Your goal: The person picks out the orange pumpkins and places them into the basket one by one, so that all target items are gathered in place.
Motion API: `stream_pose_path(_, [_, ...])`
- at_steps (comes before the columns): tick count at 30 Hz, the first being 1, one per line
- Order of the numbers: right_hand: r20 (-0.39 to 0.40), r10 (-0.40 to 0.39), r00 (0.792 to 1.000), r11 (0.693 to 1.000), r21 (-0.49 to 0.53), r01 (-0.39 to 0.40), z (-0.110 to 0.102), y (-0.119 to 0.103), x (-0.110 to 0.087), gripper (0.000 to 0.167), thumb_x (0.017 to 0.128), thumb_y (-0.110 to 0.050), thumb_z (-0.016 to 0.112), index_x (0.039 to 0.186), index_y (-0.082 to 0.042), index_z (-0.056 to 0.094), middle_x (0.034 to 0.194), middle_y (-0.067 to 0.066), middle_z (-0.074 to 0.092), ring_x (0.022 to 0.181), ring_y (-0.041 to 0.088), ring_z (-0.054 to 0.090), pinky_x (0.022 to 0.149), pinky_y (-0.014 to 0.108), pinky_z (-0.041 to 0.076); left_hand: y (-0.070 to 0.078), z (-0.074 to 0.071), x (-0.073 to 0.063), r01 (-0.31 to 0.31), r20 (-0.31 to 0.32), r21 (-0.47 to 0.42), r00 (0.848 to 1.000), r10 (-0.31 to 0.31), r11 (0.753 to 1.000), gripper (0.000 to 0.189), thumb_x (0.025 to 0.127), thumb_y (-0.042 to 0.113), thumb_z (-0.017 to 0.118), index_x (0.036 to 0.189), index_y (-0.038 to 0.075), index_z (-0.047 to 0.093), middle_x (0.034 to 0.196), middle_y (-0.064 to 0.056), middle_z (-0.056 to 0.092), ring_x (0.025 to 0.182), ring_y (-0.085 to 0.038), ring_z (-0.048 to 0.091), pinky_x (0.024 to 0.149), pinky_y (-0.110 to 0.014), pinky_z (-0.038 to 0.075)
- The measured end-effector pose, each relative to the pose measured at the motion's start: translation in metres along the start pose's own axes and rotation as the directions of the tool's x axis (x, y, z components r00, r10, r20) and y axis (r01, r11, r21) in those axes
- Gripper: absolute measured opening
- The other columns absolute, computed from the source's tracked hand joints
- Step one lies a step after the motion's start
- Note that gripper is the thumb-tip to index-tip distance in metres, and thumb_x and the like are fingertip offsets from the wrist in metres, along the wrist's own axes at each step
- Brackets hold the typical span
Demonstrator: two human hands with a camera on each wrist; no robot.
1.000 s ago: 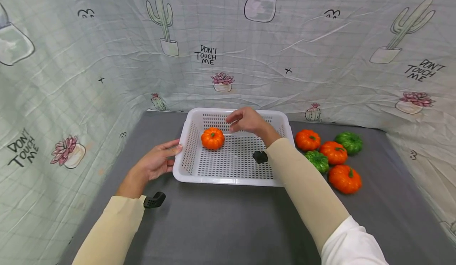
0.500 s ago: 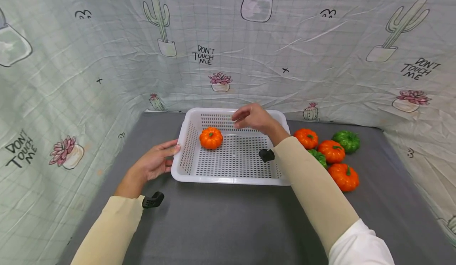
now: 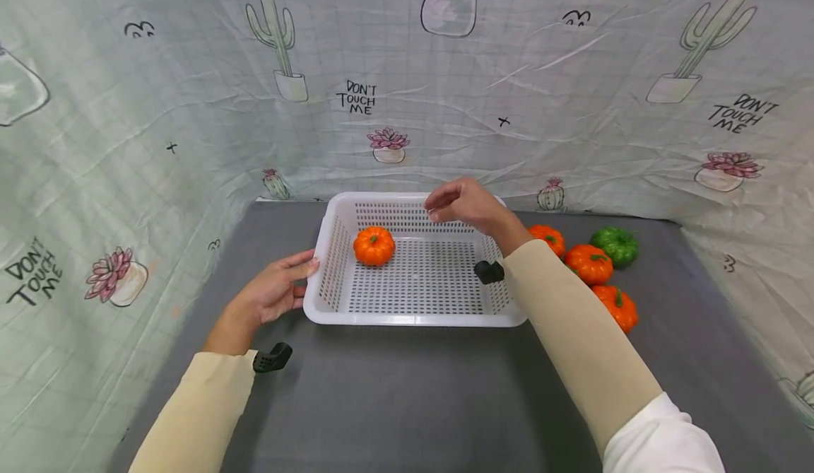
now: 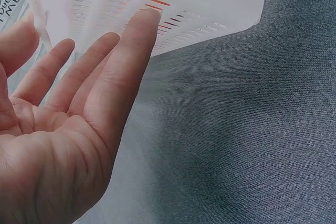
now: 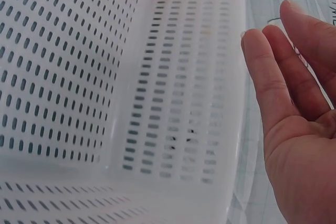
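A white perforated plastic basket (image 3: 416, 319) stands on the grey tabletop with one small orange pumpkin (image 3: 374, 246) inside, toward the left. My left hand (image 3: 278, 290) is at the basket's left end, thumb at the rim and fairly straight fingers against the outer wall; in the left wrist view the index fingertip (image 4: 149, 17) meets the slotted side. Over the back right of the basket hovers my right hand (image 3: 467, 204), fingers loosely bent and holding nothing. The right wrist view shows its fingers (image 5: 262, 61) beside the basket's long rim.
Right of the basket lie several more small pumpkins, among them orange ones (image 3: 589, 264) and a green one (image 3: 614, 247); my right sleeve (image 3: 572, 324) partly covers this group. A printed cloth (image 3: 445, 141) hangs as a wall behind and along the sides.
My right hand has drifted right and toward the back, away from the pumpkin in the basket. Its sleeve now hides the nearer green pumpkin. The left hand keeps its place at the basket.
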State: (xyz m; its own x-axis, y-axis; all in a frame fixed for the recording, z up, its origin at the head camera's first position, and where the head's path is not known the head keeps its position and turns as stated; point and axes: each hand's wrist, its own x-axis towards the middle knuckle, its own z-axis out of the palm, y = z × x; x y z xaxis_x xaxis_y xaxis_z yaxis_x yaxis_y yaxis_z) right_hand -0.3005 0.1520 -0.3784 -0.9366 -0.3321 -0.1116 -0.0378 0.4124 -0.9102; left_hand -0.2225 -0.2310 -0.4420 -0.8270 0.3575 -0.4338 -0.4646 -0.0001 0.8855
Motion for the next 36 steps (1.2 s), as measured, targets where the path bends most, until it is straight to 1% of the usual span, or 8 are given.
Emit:
stream_pose_path(4, [-0.006, -0.031, 1.000, 0.999, 0.007, 0.031, -0.009, 0.002, -0.003, 0.028, 0.091, 0.000, 0.075, 0.119, 0.005, 0.073, 0.124, 0.022, 0.072, 0.105, 0.023, 0.069, 0.095, 0.036, 0.057, 0.001, 0.001, 0.001, -0.012, 0.004, 0.003, 1.000, 0.012, 1.000, 0.075, 0.106, 0.032, 0.061, 0.167, 0.014, 0.022, 0.115, 0.008, 0.069, 0.099, -0.016, 0.075, 0.084, -0.038, 0.061])
stream_pose_path(7, [-0.006, -0.045, 0.999, 0.999, 0.021, 0.045, -0.015, 0.006, -0.005, 0.030, 0.092, 0.002, 0.074, 0.121, 0.007, 0.071, 0.126, 0.025, 0.071, 0.103, 0.021, 0.069, 0.091, 0.031, 0.056, 0.002, 0.001, -0.001, -0.004, -0.003, 0.004, 1.000, 0.004, 1.000, 0.075, 0.106, 0.032, 0.061, 0.167, 0.014, 0.022, 0.115, 0.008, 0.069, 0.100, -0.016, 0.074, 0.084, -0.038, 0.061])
stream_pose_path(11, [0.002, -0.047, 0.999, 0.997, 0.054, 0.046, -0.026, 0.011, -0.007, 0.031, 0.092, 0.003, 0.073, 0.122, 0.008, 0.070, 0.124, 0.022, 0.073, 0.099, 0.014, 0.070, 0.090, 0.028, 0.056, 0.003, 0.000, -0.001, 0.004, -0.008, -0.002, 1.000, -0.004, 1.000, 0.076, 0.105, 0.033, 0.062, 0.167, 0.015, 0.022, 0.117, 0.008, 0.068, 0.101, -0.016, 0.074, 0.085, -0.038, 0.061])
stream_pose_path(14, [0.007, -0.049, 0.999, 0.997, 0.058, 0.049, -0.036, 0.014, -0.010, 0.032, 0.092, 0.001, 0.073, 0.123, 0.008, 0.070, 0.122, 0.019, 0.074, 0.096, 0.010, 0.070, 0.089, 0.026, 0.055, 0.002, 0.000, -0.001, 0.007, -0.009, -0.010, 1.000, -0.007, 1.000, 0.076, 0.105, 0.033, 0.063, 0.167, 0.016, 0.022, 0.118, 0.007, 0.068, 0.101, -0.016, 0.074, 0.085, -0.039, 0.061])
stream_pose_path(20, [-0.046, 0.007, 0.999, 1.000, 0.005, -0.007, -0.049, 0.016, -0.019, 0.031, 0.093, -0.005, 0.075, 0.123, 0.002, 0.073, 0.125, 0.017, 0.074, 0.097, 0.013, 0.071, 0.090, 0.026, 0.055, 0.002, 0.001, -0.002, 0.013, -0.009, -0.019, 1.000, -0.013, 1.000, 0.077, 0.104, 0.033, 0.064, 0.167, 0.017, 0.023, 0.118, 0.007, 0.068, 0.103, -0.017, 0.074, 0.086, -0.040, 0.061])
stream_pose_path(25, [-0.059, 0.025, 0.998, 1.000, 0.015, -0.024, -0.059, 0.021, -0.026, 0.032, 0.095, -0.005, 0.073, 0.126, 0.003, 0.071, 0.126, 0.017, 0.073, 0.099, 0.015, 0.071, 0.093, 0.027, 0.055, 0.002, 0.001, -0.002, 0.015, -0.014, -0.020, 1.000, -0.015, 1.000, 0.077, 0.104, 0.034, 0.065, 0.167, 0.018, 0.024, 0.117, 0.008, 0.069, 0.103, -0.017, 0.074, 0.086, -0.040, 0.061])
stream_pose_path(30, [-0.067, 0.028, 0.997, 1.000, 0.016, -0.027, -0.069, 0.026, -0.034, 0.032, 0.095, -0.005, 0.073, 0.126, 0.003, 0.071, 0.121, 0.012, 0.076, 0.098, 0.012, 0.071, 0.094, 0.028, 0.055, 0.001, 0.001, -0.002, 0.016, -0.018, -0.024, 1.000, -0.017, 1.000, 0.076, 0.104, 0.034, 0.064, 0.167, 0.018, 0.025, 0.117, 0.007, 0.069, 0.102, -0.017, 0.074, 0.085, -0.040, 0.062])
stream_pose_path(36, [-0.056, 0.055, 0.997, 0.996, 0.069, -0.051, -0.084, 0.036, -0.044, 0.037, 0.096, -0.001, 0.071, 0.131, 0.009, 0.065, 0.112, 0.002, 0.077, 0.098, 0.009, 0.073, 0.091, 0.024, 0.057, -0.001, 0.002, -0.002, 0.014, -0.012, -0.032, 1.000, -0.015, 0.999, 0.076, 0.103, 0.033, 0.065, 0.167, 0.017, 0.025, 0.119, 0.007, 0.070, 0.104, -0.018, 0.074, 0.086, -0.041, 0.062])
